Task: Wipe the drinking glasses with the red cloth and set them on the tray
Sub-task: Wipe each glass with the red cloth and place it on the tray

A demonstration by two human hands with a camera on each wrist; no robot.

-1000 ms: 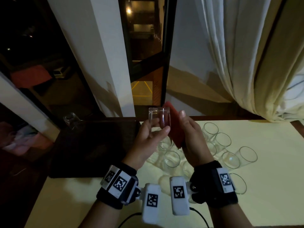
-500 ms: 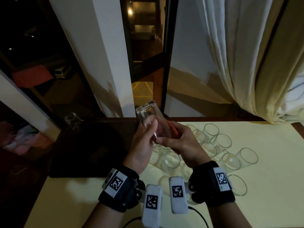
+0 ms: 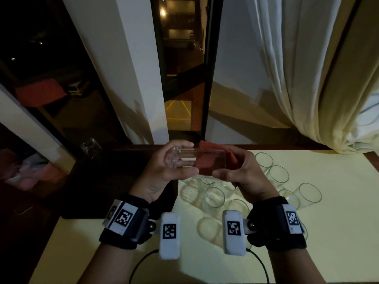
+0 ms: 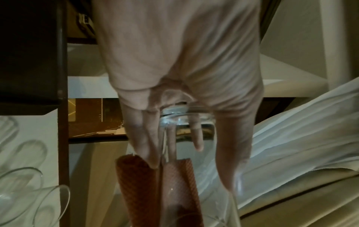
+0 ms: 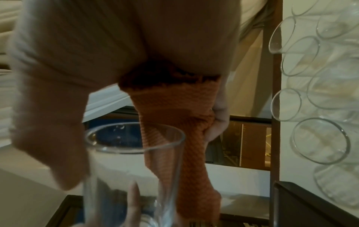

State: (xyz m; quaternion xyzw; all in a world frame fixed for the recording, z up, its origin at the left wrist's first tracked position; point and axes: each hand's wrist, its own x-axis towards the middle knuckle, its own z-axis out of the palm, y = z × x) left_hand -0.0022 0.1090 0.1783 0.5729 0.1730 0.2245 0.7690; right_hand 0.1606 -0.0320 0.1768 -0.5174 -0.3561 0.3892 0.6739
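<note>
Slippage is your risk: your left hand (image 3: 164,171) curls round the clear cylindrical drinking glass (image 3: 196,162) held sideways above the dark rectangular tray (image 3: 98,181), your right hand (image 3: 242,173) pinching the red waffle-weave cloth (image 3: 230,158) at its rim.

Both arms are bare, with no sleeves. The left hand (image 3: 164,171) and the right hand (image 3: 242,173) each have a wide black band around the wrist, and each band has a white plate on it with a black and white square pattern. A small white box with rounded corners and the same kind of pattern sticks out from the inner side of each band, held on by a little silver joint, and a thin black cable runs from each box.
</note>
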